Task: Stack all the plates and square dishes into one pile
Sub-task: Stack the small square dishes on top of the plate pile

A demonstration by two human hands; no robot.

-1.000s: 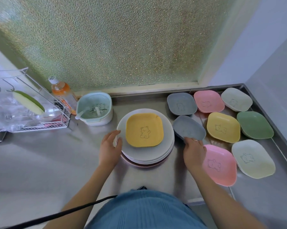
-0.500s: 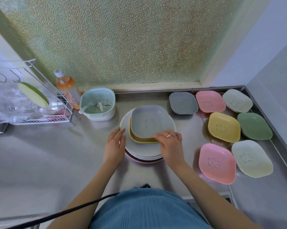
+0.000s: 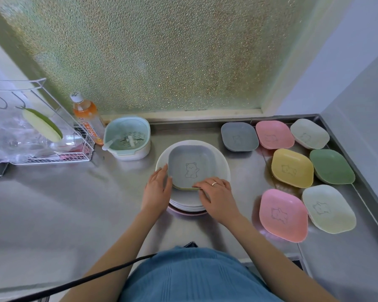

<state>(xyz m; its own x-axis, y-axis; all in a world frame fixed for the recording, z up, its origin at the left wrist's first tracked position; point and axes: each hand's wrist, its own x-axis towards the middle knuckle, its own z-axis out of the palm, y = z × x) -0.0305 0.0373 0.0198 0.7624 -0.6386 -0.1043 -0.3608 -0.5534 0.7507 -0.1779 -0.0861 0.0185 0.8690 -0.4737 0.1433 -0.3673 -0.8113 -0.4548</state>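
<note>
A pile of round white plates [image 3: 221,168] stands mid-counter, with a pink plate at the bottom. On top lies a yellow square dish, only its edge showing, under a grey square dish [image 3: 191,165] with a bear drawing. My left hand [image 3: 157,190] touches the grey dish's left edge, fingers apart. My right hand [image 3: 216,195] rests its fingertips on the dish's near edge. To the right lie loose square dishes: grey [image 3: 239,136], pink [image 3: 274,134], cream [image 3: 310,132], yellow [image 3: 292,167], green [image 3: 331,166], pink [image 3: 282,214], cream [image 3: 328,208].
A mint strainer bowl [image 3: 127,137] with a spoon stands behind-left of the pile. An orange drink bottle [image 3: 86,114] and a white wire rack [image 3: 53,153] holding plastic are at far left. Walls bound the counter at back and right.
My right hand carried the grey dish from the right onto the yellow dish on the pile. It now sits square on top, with both hands at its edges.
</note>
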